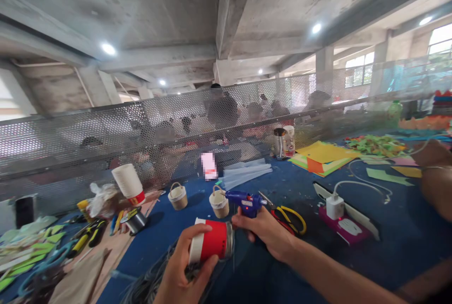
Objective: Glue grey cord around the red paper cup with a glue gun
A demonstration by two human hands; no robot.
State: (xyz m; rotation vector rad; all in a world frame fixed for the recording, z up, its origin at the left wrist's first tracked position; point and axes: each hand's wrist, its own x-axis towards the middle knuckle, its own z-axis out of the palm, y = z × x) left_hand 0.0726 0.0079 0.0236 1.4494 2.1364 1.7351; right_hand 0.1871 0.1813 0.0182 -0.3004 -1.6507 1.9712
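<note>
My left hand [183,266] is wrapped round a red and white paper cup [213,240], which lies tilted on its side. A greyish band circles the cup's right end. In my right hand [264,228] is a blue glue gun [247,203] with a small red light, held just above and right of the cup. Behind the gun stands a small pale bucket [219,206] with a loop handle, and a second small bucket [178,198] is to its left. Beneath my left hand lies a bundle of grey wire [150,278], partly hidden.
Pliers [287,219] with yellow and red handles lie right of my right hand. Beyond are a purple power strip [344,226] with a charger, glue sticks [247,172], and coloured paper [323,156]. Stacked cups [127,181] and a wire spool [135,220] stand left. Another person's arm [436,181] is far right.
</note>
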